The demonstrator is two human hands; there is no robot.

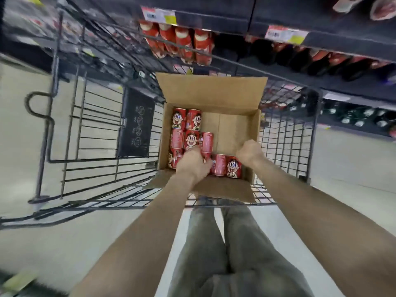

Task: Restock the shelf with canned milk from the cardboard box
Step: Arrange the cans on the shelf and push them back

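1. Canned milk (191, 138) lies on its side in the left and near parts of the cardboard box (214, 93): red cans with a cartoon face, two in the far row, three in the middle row, and a near row partly hidden under your hand.
2. The box stands open in the wire cart (287, 144), against the cart's near side, with its far flap standing up and its near flap folded out toward you. The right, far part of the box floor is bare cardboard.
3. Your left hand (192, 165) reaches into the box near its near wall, back of the hand up. Its fingers curl round the near end of the single can (206, 142) that ends the middle row on the right.
4. Your right hand (249, 152) is at the box's right wall, with the fingers curled tight over the rim and gripping it.
5. Two more cans (226, 168) lie side by side in the near row, between your two hands.
6. The shelf (321, 41) runs across the far side of the scene, above the cart, with price tags (159, 16) on its edge.
7. Red packs (182, 43) stand in a row on the left part of the shelf level below; to the right of them the products are dark and too blurred to name.
8. A black placard (136, 123) with white symbols hangs on the cart to the left of the box.
9. Your legs (235, 243) in grey trousers stand just behind the cart on the pale floor (64, 243).
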